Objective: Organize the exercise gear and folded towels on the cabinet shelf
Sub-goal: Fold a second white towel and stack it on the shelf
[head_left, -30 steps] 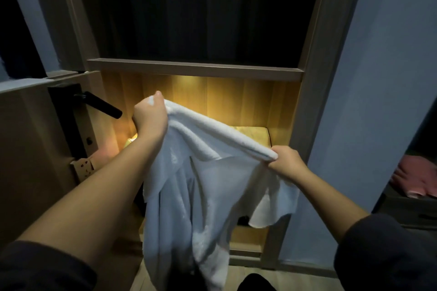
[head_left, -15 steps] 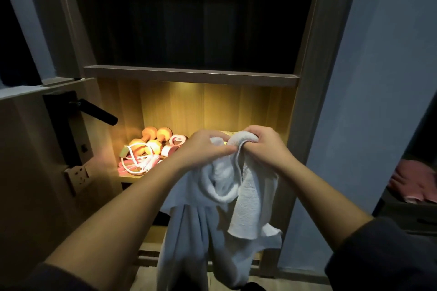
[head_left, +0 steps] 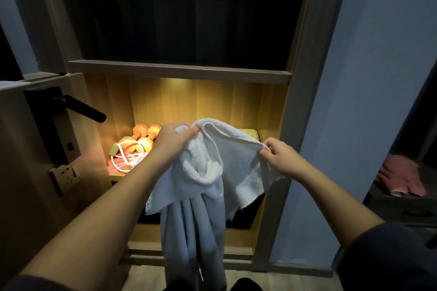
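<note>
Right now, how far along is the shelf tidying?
Looks done: the dumbbells and cords sit at the left of the lit shelf. In hand: the left hand and right hand grip a white towel that hangs loose, unfolded. Left: fold and shelve it.

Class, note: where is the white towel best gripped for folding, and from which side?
Pinch the white towel at its top hem, from the front, as the left hand and right hand do; the rest hangs limp and bunched below.

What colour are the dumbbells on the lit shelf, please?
The dumbbells are orange, clearest in the head view.
</note>
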